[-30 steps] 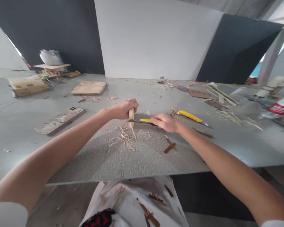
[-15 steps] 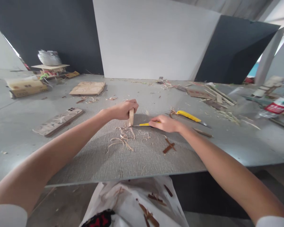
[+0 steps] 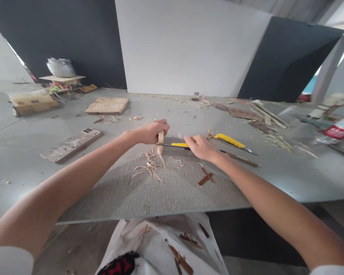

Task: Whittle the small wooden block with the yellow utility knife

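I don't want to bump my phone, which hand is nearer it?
Left: your left hand grips wood, right of the phone; your right hand is farther right, holding a knife.

In front of you is a grey desk [image 3: 172,110], its near part rough-textured and scattered with curly wood shavings [image 3: 150,168] and two crossed brown strips [image 3: 206,177]. To your left lie a patterned phone [image 3: 73,146] and, farther back, a flat wooden block [image 3: 107,105]. To your right rest a yellow-handled knife [image 3: 231,140] and a thin dark stick [image 3: 240,158], with wood scraps [image 3: 268,116] beyond.
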### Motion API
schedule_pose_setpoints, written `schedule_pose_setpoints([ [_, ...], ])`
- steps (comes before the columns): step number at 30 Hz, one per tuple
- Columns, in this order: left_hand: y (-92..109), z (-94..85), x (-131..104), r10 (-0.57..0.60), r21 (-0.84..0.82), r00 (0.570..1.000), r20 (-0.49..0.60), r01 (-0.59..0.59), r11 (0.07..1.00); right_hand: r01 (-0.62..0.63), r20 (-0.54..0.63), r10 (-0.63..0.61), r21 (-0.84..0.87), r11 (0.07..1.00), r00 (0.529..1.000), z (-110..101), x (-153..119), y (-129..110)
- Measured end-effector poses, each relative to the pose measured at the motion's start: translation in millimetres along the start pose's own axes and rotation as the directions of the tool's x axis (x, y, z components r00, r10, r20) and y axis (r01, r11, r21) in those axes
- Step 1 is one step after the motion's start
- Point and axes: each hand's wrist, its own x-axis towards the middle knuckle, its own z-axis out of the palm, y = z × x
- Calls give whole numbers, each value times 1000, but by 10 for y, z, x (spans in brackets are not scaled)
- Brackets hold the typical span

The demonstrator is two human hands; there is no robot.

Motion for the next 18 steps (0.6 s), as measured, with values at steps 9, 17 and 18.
schedule_pose_setpoints([
  [9, 16, -21, -1, -1, -15, 1000, 17, 1, 1000, -77, 101, 93, -153, 985, 991, 41, 62, 8],
  [17, 13, -12, 1, 0, -4, 1000, -8, 0, 1000, -121, 128, 159, -261, 958, 979, 82, 117, 51],
  [18, 16, -12, 0, -1, -3, 1000, -10, 1, 1000, -123, 135, 162, -259, 958, 977, 81, 124, 48],
])
